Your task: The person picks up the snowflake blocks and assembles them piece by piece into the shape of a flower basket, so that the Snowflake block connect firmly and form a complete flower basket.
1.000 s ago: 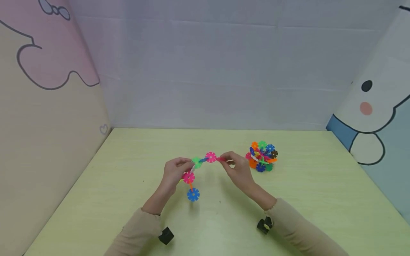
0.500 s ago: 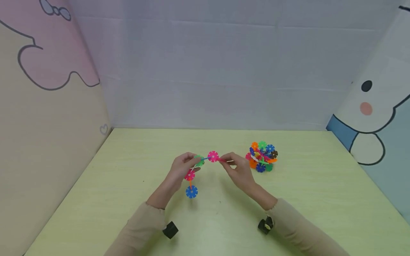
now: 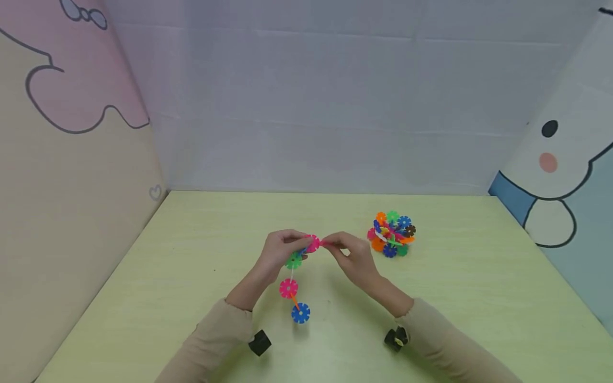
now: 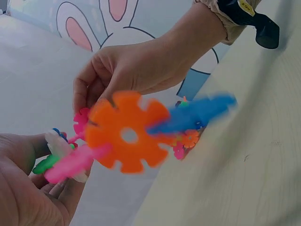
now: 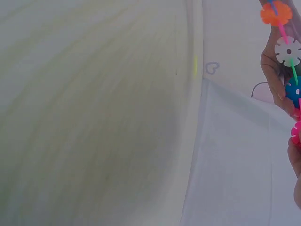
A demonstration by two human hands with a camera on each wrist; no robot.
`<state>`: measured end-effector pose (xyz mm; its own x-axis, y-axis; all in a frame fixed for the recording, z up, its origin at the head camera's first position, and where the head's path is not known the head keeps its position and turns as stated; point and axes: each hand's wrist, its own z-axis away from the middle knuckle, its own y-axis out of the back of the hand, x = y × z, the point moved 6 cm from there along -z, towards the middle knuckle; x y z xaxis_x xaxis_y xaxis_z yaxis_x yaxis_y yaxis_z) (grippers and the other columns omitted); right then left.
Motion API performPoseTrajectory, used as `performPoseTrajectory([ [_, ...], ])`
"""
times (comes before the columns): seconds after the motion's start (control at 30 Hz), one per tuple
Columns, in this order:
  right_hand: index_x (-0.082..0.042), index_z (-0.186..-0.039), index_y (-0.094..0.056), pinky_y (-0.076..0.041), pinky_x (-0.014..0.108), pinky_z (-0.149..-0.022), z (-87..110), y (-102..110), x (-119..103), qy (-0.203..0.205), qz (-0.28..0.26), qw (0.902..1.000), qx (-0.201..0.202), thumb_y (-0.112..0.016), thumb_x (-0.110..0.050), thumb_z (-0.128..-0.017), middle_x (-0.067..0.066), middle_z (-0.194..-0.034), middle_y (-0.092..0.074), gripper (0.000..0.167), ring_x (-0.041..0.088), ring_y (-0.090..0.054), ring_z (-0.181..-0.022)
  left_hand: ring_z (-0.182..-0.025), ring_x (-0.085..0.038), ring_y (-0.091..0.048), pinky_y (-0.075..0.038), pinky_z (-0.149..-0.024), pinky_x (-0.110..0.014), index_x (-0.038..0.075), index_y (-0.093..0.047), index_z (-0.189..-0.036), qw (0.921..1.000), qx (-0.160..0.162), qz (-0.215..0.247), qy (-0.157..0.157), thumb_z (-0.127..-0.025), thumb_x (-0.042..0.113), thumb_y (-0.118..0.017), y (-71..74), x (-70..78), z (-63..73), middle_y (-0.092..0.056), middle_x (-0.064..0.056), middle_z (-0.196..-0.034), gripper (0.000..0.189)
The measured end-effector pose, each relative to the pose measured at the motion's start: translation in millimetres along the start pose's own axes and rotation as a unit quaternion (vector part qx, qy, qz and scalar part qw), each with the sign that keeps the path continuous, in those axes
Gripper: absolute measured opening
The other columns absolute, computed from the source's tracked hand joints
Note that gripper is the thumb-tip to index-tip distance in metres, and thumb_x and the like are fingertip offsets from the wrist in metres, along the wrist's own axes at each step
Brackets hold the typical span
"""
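A chain of notched plastic snowflake discs hangs from my left hand [image 3: 282, 254], whose thumb and fingers pinch it near a pink disc [image 3: 313, 243] at its upper end. Below the hand hang a green disc [image 3: 293, 260], a white one [image 5: 281, 55], a second pink disc [image 3: 288, 288], an orange one [image 4: 110, 122] and a blue disc [image 3: 300, 313] at the bottom. My right hand [image 3: 355, 256] pinches another pink disc [image 4: 81, 121] between thumb and fingertips, edge right at the chain's upper pink disc. The left fingers partly hide the chain's top.
A pile of loose coloured discs [image 3: 391, 234] lies on the pale table [image 3: 460, 276], right of the right hand. A white back wall [image 3: 306, 117] and printed side panels enclose the table. Black wrist devices [image 3: 260, 343] hang beneath both sleeves.
My left hand has moved right and slid its grip along the chain toward the right hand. More of the chain now hangs below it. The right hand has hardly moved.
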<state>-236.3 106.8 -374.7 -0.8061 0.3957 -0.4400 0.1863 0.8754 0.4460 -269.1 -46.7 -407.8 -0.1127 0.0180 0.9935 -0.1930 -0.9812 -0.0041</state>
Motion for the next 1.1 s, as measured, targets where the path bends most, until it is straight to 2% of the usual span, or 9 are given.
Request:
performPoseTrajectory([
  [0.2,-0.001,-0.082,-0.068,-0.053,0.019,-0.065,-1.8,2,-6,0.013,-0.003,0.9997,0.020,-0.070,0.014,-0.068,0.008,-0.076,-0.068,0.021,0.016,-0.065,-0.068,-0.067,-0.014,-0.064,-0.055,-0.067,-0.030,-0.006,-0.066,-0.096,0.9985,0.008,0.052,0.012,-0.082,0.012,-0.067,-2.3,0.7,-0.6,-0.066,-0.006,-0.081,0.023],
  [0.33,-0.001,-0.081,-0.068,-0.052,0.019,-0.064,-4.3,3,-9,0.013,-0.010,0.9994,0.030,-0.069,0.014,-0.068,0.009,-0.075,-0.068,0.019,0.017,-0.065,-0.067,-0.070,-0.015,-0.064,-0.055,-0.069,-0.030,-0.006,-0.067,-0.095,0.9979,0.018,0.062,0.004,-0.082,0.011,-0.067,-4.5,3.4,2.3,-0.066,-0.006,-0.081,0.022],
  [0.47,-0.002,-0.081,-0.068,-0.053,0.021,-0.064,-6.6,2,-8,0.003,-0.008,0.9997,0.024,-0.069,0.012,-0.070,0.007,-0.076,-0.068,0.018,0.017,-0.065,-0.067,-0.074,-0.019,-0.065,-0.054,-0.071,-0.032,-0.003,-0.068,-0.094,0.9992,0.019,0.035,-0.008,-0.082,0.016,-0.067,-3.4,5.4,3.6,-0.066,-0.007,-0.084,0.023],
  [0.6,-0.004,-0.086,-0.066,-0.054,0.025,-0.066,-8.9,-6,4,-0.046,-0.020,0.9987,-0.012,-0.068,0.005,-0.075,0.006,-0.081,-0.068,0.014,0.016,-0.065,-0.074,-0.079,-0.023,-0.064,-0.054,-0.070,-0.029,0.003,-0.069,-0.097,0.9993,0.023,-0.024,-0.014,-0.082,0.023,-0.067,5.4,2.6,-0.2,-0.067,-0.006,-0.088,0.025],
  [0.7,-0.004,-0.095,-0.064,-0.055,0.029,-0.068,-10.2,-15,12,-0.093,-0.038,0.9933,-0.057,-0.068,-0.001,-0.078,0.008,-0.088,-0.067,0.017,0.018,-0.065,-0.080,-0.082,-0.027,-0.063,-0.053,-0.069,-0.028,0.005,-0.069,-0.098,0.9977,0.037,-0.055,-0.013,-0.081,0.028,-0.068,20.5,-2.4,-3.8,-0.067,-0.005,-0.090,0.029],
  [0.8,-0.004,-0.103,-0.060,-0.055,0.029,-0.068,-11.5,-29,22,-0.147,-0.054,0.9822,-0.103,-0.068,-0.005,-0.079,0.011,-0.092,-0.066,0.025,0.019,-0.064,-0.082,-0.089,-0.030,-0.061,-0.053,-0.073,-0.029,0.004,-0.068,-0.101,0.9963,0.054,-0.068,-0.001,-0.081,0.031,-0.067,43.5,-4.3,-5.4,-0.066,-0.007,-0.095,0.034],
  [0.93,-0.002,-0.105,-0.060,-0.052,0.021,-0.067,-12.0,-58,38,-0.217,-0.071,0.9554,-0.187,-0.069,-0.008,-0.079,0.013,-0.092,-0.064,0.028,0.018,-0.062,-0.080,-0.093,-0.024,-0.059,-0.049,-0.077,-0.026,0.004,-0.064,-0.110,0.9912,0.077,-0.103,0.031,-0.085,0.033,-0.063,82.7,-1.3,-2.7,-0.062,-0.008,-0.106,0.039],
  [1.1,0.003,-0.100,-0.061,-0.048,0.019,-0.066,-18.0,-102,47,-0.241,-0.090,0.9224,-0.288,-0.069,-0.004,-0.078,0.016,-0.091,-0.063,0.024,0.018,-0.059,-0.078,-0.085,-0.013,-0.059,-0.046,-0.075,-0.022,0.004,-0.058,-0.119,0.9839,0.103,-0.136,0.053,-0.084,0.040,-0.061,128.2,3.5,3.0,-0.059,-0.002,-0.105,0.050],
])
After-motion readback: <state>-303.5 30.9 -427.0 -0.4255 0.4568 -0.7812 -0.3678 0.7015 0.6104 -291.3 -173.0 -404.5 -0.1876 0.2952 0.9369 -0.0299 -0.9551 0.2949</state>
